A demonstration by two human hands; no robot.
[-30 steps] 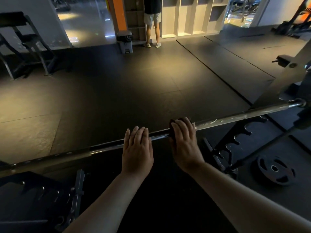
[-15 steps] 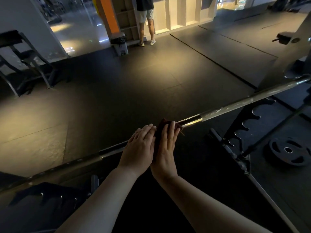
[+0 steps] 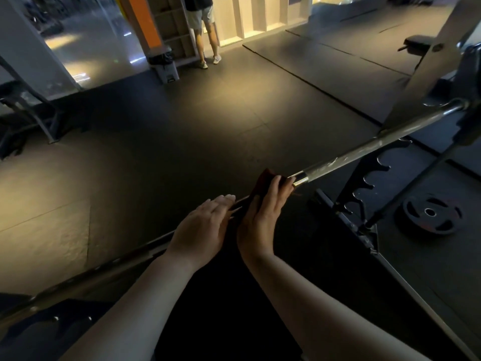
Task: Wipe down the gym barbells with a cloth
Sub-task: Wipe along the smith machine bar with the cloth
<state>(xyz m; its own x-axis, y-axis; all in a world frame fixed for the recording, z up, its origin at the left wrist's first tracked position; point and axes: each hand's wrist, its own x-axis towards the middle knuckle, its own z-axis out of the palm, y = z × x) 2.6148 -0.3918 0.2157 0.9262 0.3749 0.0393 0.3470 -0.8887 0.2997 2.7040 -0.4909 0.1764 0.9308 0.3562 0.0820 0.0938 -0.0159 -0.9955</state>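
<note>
Our right hand (image 3: 263, 217) is lying over the small dark red cloth (image 3: 262, 181), fingers pressed together with their tips bending over the far side of the long steel barbell (image 3: 364, 149). The thumb is hidden, so we cannot tell whether it is closing underneath. Our left hand (image 3: 203, 225) is resting just beside it at 9 o'clock, flat, fingers straight and together on the shaft, steadying it. The barbell itself is running from 8 o'clock low in the view up to 2 o'clock. It passes above the black notched rack (image 3: 369, 178), with the black round weight plate (image 3: 429, 216) on the floor at 3 o'clock. To do this stroke well, we are judging that the cloth should wrap the bar fully, with firm, even pressure. A slight twist of the wrist would let the underside get wiped too, and the left hand should keep the bar from rolling. Compared with half a second ago, the cloth hand is sliding further toward 2 o'clock. It is now reaching the bright collar where the thicker sleeve begins, and a small gap is opening between the two hands, which were touching then.
</note>
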